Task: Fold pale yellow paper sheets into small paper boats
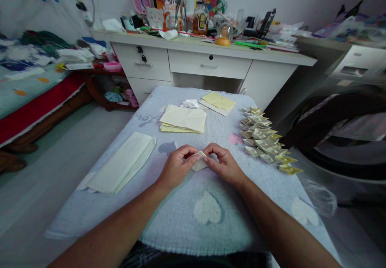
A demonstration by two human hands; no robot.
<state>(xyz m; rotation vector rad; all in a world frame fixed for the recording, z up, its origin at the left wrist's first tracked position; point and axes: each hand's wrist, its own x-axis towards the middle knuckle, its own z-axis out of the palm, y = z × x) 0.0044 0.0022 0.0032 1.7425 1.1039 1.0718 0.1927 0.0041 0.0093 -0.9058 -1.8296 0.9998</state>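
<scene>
A small folded piece of pale paper (199,164) is held between my two hands, just above the cloth-covered table. My left hand (180,164) pinches its left side with thumb and fingers, and my right hand (222,162) pinches the right side the same way. Beyond my hands lies a stack of cream and yellow paper sheets (183,118). To the right stand several folded paper boats (265,139), packed together in rows. Left of my left hand rests a long folded bundle of pale paper (123,163).
A crumpled white tissue (190,103) and some yellow sheets (218,101) lie toward the table's far end. Behind stands a white desk (208,65) crowded with jars and packets. A washing machine (346,127) is at the right, a bed (36,87) at the left.
</scene>
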